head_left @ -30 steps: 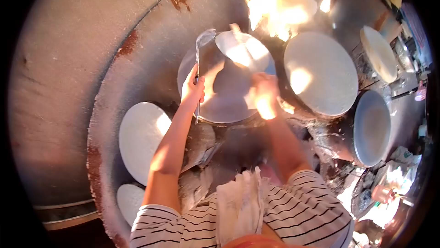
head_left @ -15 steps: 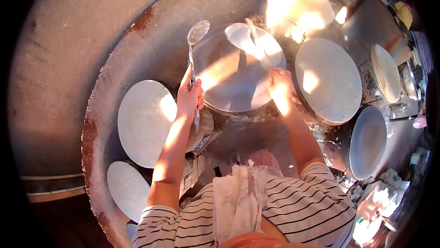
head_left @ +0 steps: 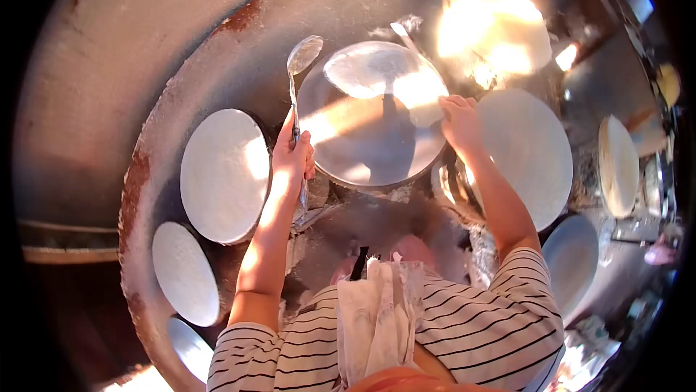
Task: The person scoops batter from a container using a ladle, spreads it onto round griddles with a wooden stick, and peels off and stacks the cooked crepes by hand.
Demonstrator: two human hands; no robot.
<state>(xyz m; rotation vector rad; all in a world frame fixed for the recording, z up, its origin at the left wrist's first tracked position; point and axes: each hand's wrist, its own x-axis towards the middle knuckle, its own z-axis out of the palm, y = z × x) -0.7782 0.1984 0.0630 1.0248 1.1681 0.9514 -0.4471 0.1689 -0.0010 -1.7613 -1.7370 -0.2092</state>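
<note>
My left hand (head_left: 292, 156) is closed round the handle of a metal ladle (head_left: 304, 55), whose bowl points up beside a round griddle (head_left: 355, 149). White batter (head_left: 362, 69) covers the far part of that griddle. At the griddle's right edge, my right hand (head_left: 458, 120) has its fingers closed. It seems to grip a pale flat spreader (head_left: 426, 110) lying over the right side of the griddle, partly lost in glare.
White-covered round griddles stand at the left (head_left: 225, 174), lower left (head_left: 185, 274) and right (head_left: 525, 153). A brightly lit pale round mass (head_left: 495, 29) sits at the upper right. Another round plate (head_left: 571, 265) and a pale stack (head_left: 618, 167) are farther right.
The white batter reaches farther left on the middle griddle. My right hand has moved slightly right and up. The surrounding griddles have shifted in view, with another showing at the lower left.
</note>
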